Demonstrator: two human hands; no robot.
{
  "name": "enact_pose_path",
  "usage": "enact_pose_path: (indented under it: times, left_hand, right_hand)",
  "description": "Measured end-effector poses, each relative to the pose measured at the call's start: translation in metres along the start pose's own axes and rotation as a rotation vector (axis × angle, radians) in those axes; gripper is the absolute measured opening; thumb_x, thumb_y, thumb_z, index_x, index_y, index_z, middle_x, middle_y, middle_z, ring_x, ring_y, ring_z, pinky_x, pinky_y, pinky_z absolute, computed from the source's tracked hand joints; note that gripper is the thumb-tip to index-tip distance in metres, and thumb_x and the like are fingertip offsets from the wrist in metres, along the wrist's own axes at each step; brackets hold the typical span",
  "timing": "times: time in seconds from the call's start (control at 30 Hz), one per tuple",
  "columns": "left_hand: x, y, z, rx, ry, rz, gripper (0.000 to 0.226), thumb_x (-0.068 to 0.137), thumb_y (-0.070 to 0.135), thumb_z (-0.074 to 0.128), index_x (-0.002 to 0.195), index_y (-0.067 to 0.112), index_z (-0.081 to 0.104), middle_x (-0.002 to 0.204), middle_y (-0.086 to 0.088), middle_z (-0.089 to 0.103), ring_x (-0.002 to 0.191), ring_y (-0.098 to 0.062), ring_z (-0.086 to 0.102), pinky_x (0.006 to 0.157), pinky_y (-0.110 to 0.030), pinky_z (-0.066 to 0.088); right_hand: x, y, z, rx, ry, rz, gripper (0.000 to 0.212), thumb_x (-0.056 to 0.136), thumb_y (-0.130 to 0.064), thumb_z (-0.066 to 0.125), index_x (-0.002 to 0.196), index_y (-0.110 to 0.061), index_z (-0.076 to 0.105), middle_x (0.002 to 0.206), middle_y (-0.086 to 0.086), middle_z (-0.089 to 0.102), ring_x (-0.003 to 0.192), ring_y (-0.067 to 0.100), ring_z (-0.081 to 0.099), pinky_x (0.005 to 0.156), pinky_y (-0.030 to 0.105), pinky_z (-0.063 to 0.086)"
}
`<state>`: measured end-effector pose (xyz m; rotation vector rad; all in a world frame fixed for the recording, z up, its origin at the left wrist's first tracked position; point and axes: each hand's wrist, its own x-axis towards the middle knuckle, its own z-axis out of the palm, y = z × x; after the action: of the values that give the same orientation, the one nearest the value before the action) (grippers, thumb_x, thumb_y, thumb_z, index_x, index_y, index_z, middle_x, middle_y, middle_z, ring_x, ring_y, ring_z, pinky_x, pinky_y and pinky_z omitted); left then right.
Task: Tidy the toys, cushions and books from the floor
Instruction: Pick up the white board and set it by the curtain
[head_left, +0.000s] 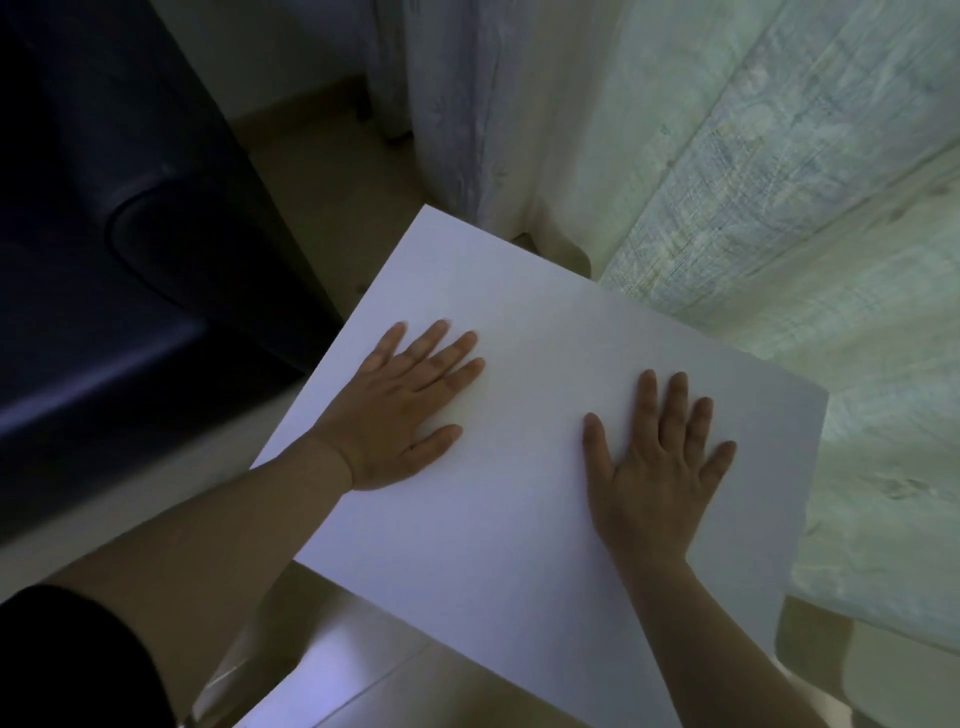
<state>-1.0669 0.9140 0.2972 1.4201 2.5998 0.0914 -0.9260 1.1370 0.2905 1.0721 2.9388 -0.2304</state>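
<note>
A small white table (519, 291) with a bare flat top fills the middle of the view. My left hand (405, 405) lies flat on its left part, fingers straight and spread. My right hand (660, 462) lies flat on its right part, fingers spread as well. Neither hand holds anything. No toy, cushion or book shows in the view.
A dark sofa (104, 260) stands at the left, close to the table's left edge. Pale curtains (753, 182) hang behind and to the right of the table, reaching the floor. Light tiled floor (332, 675) shows below and at the back (322, 156).
</note>
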Motion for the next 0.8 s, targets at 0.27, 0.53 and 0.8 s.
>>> enact_pose_path:
  times: [0.27, 0.53, 0.8]
  left_hand:
    - [0.05, -0.04, -0.01, 0.027, 0.02, 0.127, 0.065, 0.096, 0.053, 0.02, 0.153, 0.024, 0.012, 0.161, 0.002, 0.002, 0.149, -0.02, -0.004, 0.119, -0.045, -0.001]
    - [0.095, -0.069, -0.02, 0.036, 0.034, 0.21, 0.065, 0.095, 0.053, 0.021, 0.153, 0.026, 0.01, 0.161, 0.003, 0.001, 0.149, -0.018, -0.005, 0.12, -0.042, -0.003]
    - [0.135, -0.087, -0.028, 0.038, 0.034, 0.252, 0.065, 0.095, 0.053, 0.024, 0.153, 0.027, 0.012, 0.161, 0.004, 0.003, 0.149, -0.018, -0.003, 0.12, -0.041, -0.003]
  right_hand:
    - [0.027, -0.021, 0.002, 0.02, 0.012, 0.136, 0.079, 0.086, -0.068, 0.014, 0.153, -0.027, 0.012, 0.162, 0.002, 0.009, 0.149, 0.027, 0.004, 0.117, 0.055, -0.001]
    - [0.056, -0.037, 0.003, 0.029, 0.03, 0.23, 0.077, 0.087, -0.067, 0.016, 0.154, -0.027, 0.012, 0.162, 0.001, 0.008, 0.149, 0.026, 0.003, 0.117, 0.055, -0.001]
    - [0.089, -0.045, 0.002, 0.048, 0.015, 0.278, 0.073, 0.092, -0.062, 0.025, 0.154, -0.026, 0.01, 0.162, 0.002, 0.005, 0.149, 0.026, 0.0, 0.117, 0.055, -0.003]
